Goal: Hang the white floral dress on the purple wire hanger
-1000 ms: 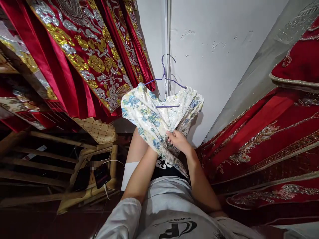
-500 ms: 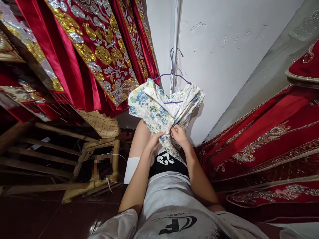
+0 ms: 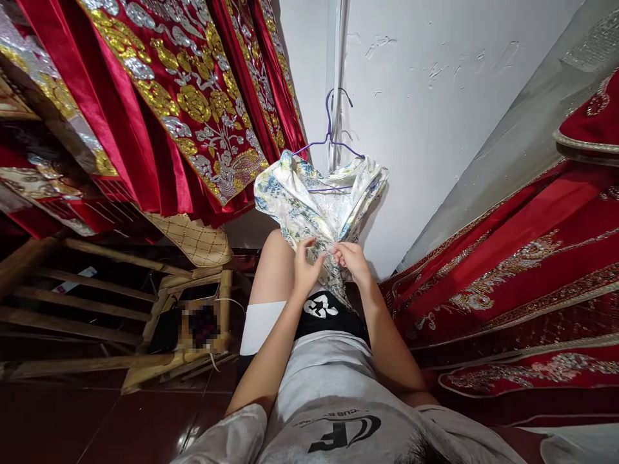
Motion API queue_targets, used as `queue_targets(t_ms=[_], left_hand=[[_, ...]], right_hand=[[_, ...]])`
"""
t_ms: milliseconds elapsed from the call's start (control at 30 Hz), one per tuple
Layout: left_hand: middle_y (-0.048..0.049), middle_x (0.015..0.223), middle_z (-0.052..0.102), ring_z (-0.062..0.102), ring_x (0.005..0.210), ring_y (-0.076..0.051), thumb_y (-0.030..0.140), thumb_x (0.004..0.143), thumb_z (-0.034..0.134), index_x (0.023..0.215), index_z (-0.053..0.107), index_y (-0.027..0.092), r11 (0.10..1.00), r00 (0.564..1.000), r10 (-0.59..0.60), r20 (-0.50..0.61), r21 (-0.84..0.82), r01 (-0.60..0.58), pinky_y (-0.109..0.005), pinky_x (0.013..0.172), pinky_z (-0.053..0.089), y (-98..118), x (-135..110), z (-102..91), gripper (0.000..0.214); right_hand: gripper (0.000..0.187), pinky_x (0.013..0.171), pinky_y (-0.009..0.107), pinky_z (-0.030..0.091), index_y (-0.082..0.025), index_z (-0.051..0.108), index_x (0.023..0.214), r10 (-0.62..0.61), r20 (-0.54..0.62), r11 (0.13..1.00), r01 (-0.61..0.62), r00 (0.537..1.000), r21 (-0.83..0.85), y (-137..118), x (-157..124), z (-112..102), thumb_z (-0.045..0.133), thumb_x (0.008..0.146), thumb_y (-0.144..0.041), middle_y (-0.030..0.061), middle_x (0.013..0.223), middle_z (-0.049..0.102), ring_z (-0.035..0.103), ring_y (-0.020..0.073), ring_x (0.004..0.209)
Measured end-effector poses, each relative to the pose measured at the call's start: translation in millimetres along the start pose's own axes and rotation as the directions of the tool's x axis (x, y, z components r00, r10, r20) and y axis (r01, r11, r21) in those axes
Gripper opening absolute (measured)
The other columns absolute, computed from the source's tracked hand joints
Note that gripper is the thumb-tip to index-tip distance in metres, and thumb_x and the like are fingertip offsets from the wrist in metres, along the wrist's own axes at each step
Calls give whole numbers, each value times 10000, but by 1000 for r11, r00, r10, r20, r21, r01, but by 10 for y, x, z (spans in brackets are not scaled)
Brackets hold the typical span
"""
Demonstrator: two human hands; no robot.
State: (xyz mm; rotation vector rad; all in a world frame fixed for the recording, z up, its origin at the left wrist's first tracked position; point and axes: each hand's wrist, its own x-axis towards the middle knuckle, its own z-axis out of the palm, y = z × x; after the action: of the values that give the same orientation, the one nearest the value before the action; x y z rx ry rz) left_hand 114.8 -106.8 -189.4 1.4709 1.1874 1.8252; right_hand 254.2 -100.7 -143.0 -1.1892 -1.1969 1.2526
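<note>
A white shirt with a blue and yellow floral print (image 3: 285,206) hangs on a purple hanger (image 3: 329,136) in front of me, its collar spread in a V. My left hand (image 3: 305,267) is at the lower front of the shirt, thumb and forefinger apart. My right hand (image 3: 351,259) pinches the front edge of the shirt just below the V, fingers closed on the cloth. Whether a button lies between those fingers is too small to tell. The shirt's lower part hangs down over my lap.
Red embroidered garments (image 3: 193,103) hang at the left, and more red beaded garments (image 3: 507,277) hang at the right. A bamboo chair (image 3: 225,299) stands at my left on the dark tiled floor (image 3: 106,412). Behind the hanger is a white wall (image 3: 411,129).
My left thumb and fingers have spread apart from the cloth. My right hand still pinches the shirt front. The shirt and hanger have shifted slightly left in view.
</note>
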Motion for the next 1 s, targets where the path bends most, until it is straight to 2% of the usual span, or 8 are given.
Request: queue_targets(t_ms=[67,133,333,433,600,733,900,1000], left_hand=[[-43,949,676,636,944,-221,174,804,639,964,637,206,999,984,-1,179,40,-7,-322,889,478,33,4,108,164],[-16,807,637,604,789,-190,199,848,567,863,600,201,996,975,-11,221,91,-10,-298,779,467,23,41,175,36],[-4,701,522,511,678,-178,216,879,517,746,492,213,951,926,33,376,272,-144,-290,684,390,-141,174,66,136],[-14,690,523,493,660,-185,151,827,539,695,488,216,936,893,40,449,295,-190,-303,682,385,-169,199,-19,156],[-50,801,639,575,747,-208,232,835,646,812,649,214,956,879,100,466,199,-215,-319,739,452,142,547,-45,29],[-31,892,659,608,801,-190,341,920,642,1196,653,225,938,925,331,184,37,-343,-327,821,463,777,1257,34,300],[-27,796,642,588,781,-180,266,940,611,863,654,172,807,797,443,412,203,-554,-324,818,444,1318,1826,176,128],[-30,803,630,574,793,-174,251,957,595,809,609,183,802,822,479,306,228,-552,-317,811,435,1267,1959,88,164]], right_hand=[[266,431,219,283,-172,610,593,26,84,999,-23,996,-34,-90,17,44,652,802,-331,-15,456,542,390,80,412],[269,421,211,293,-166,618,585,25,119,999,-19,993,-51,-290,117,78,670,816,-295,-9,460,561,403,76,402],[254,374,167,240,-142,596,661,-166,-12,984,167,986,67,-1406,760,188,589,915,-135,-20,500,572,388,42,372],[258,354,153,230,-142,580,707,-205,-51,972,209,978,110,-1749,913,276,514,955,-132,-33,498,556,359,37,357],[277,333,134,223,-155,560,710,-237,-6,966,237,971,102,-1696,774,270,503,980,-176,-41,469,536,355,32,341],[303,351,133,238,-167,531,656,-275,26,960,274,961,52,-1669,693,197,532,958,-186,-41,462,535,373,29,344],[293,397,167,276,-172,564,643,-380,49,925,381,924,-10,-1619,770,149,547,932,-216,-43,464,526,374,53,382],[294,444,196,319,-192,570,603,-312,5,948,311,950,-69,-1266,748,118,606,888,-255,-42,489,522,389,75,431]])
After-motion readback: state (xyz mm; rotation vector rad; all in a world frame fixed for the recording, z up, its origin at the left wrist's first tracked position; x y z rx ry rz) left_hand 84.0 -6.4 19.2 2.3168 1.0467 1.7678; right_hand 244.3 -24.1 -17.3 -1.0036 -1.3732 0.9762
